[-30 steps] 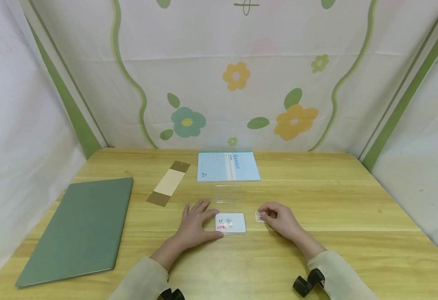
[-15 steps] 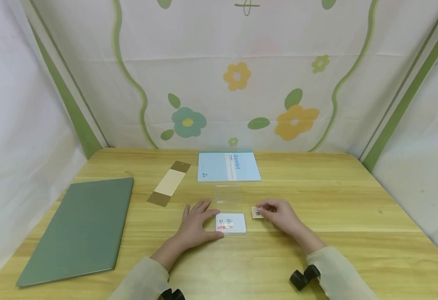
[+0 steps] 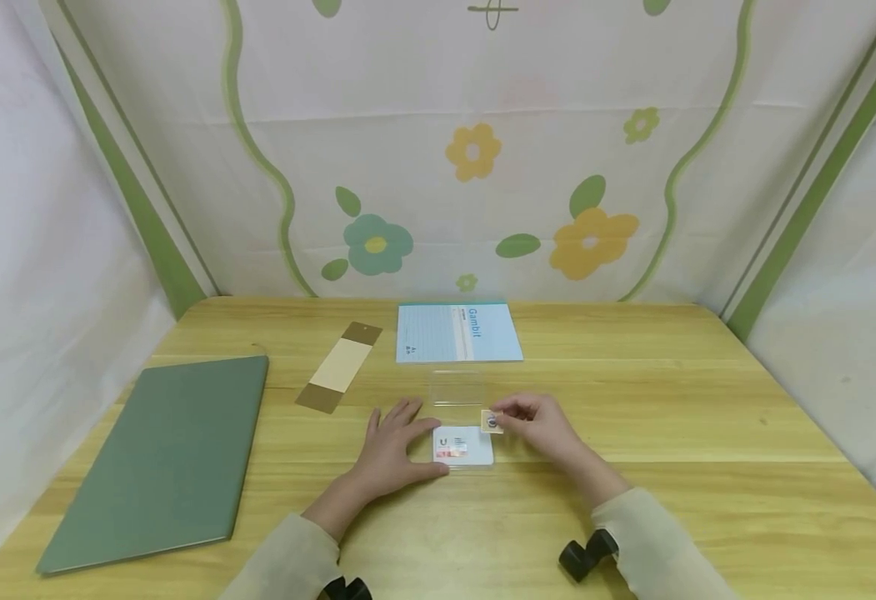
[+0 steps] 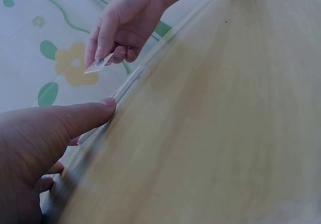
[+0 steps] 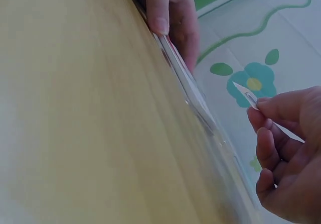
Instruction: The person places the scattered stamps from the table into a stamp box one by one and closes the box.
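On the table lies a white rounded card (image 3: 477,448) with a small print and a reddish patch at its left. A clear plastic edge shows beneath it, and the side looks layered (image 5: 186,81) in the right wrist view. My left hand (image 3: 388,454) holds the card's left end between thumb and index finger, the other fingers spread on the table. My right hand (image 3: 544,429) pinches a small square piece (image 3: 489,422) with a dark round print, by its right side. That piece is raised above the card's upper right corner, apart from it in the left wrist view.
Behind the card lies a clear plastic piece (image 3: 456,388), with a blue and white notebook (image 3: 438,335) beyond it. A brown and cream strip (image 3: 338,367) and a large green folder (image 3: 163,458) lie to the left. Patterned cloth (image 3: 407,167) hangs behind the table.
My right hand has moved left with the small square piece, from beside the card to above its upper right corner. The left hand has stayed in place.
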`<action>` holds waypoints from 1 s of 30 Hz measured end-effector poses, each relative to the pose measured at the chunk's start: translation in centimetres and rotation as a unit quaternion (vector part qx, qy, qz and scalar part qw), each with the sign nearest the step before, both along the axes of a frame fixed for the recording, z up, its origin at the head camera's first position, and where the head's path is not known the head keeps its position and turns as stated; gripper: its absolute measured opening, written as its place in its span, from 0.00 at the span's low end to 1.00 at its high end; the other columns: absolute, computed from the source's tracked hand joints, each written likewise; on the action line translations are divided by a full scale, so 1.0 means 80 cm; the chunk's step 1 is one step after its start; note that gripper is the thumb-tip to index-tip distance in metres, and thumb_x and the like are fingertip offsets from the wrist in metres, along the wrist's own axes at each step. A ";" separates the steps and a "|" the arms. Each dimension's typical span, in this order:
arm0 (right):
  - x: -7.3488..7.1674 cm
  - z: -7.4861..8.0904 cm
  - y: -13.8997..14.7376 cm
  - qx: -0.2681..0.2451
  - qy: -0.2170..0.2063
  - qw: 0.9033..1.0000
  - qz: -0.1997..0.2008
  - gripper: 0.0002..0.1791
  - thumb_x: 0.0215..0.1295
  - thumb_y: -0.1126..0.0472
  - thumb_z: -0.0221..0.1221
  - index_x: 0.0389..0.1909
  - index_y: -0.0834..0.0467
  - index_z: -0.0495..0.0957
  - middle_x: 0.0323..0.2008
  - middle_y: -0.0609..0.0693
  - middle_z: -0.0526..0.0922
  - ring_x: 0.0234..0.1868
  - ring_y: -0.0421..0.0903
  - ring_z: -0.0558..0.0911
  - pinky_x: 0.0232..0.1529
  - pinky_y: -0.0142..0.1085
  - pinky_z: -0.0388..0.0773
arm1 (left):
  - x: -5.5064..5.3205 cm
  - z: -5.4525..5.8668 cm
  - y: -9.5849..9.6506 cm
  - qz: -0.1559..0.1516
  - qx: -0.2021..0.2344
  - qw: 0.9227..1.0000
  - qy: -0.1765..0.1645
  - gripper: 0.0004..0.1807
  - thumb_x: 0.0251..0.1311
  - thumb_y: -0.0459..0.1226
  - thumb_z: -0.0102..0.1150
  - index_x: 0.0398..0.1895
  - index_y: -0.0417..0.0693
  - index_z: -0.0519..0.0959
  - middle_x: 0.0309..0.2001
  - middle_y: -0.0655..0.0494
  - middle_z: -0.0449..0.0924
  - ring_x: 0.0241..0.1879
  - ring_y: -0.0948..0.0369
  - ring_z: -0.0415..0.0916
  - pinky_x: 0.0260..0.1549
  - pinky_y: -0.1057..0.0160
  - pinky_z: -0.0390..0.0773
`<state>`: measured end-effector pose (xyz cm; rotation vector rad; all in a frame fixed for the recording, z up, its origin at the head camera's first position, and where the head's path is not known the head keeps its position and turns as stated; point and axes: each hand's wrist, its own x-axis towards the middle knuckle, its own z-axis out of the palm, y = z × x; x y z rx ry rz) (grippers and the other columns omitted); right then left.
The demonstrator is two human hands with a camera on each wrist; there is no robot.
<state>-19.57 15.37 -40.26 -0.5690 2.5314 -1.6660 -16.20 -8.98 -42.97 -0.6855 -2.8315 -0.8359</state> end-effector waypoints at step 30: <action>0.018 -0.022 -0.021 0.050 -0.007 0.999 0.006 0.05 0.51 0.68 0.59 0.30 0.58 0.80 0.21 0.47 0.72 0.22 0.42 0.68 0.21 0.29 0.65 | 0.001 0.001 0.000 0.004 -0.004 1.000 -0.003 0.35 0.39 0.61 0.57 0.51 0.54 0.71 0.60 0.45 0.57 0.61 0.48 0.46 0.53 0.41 0.35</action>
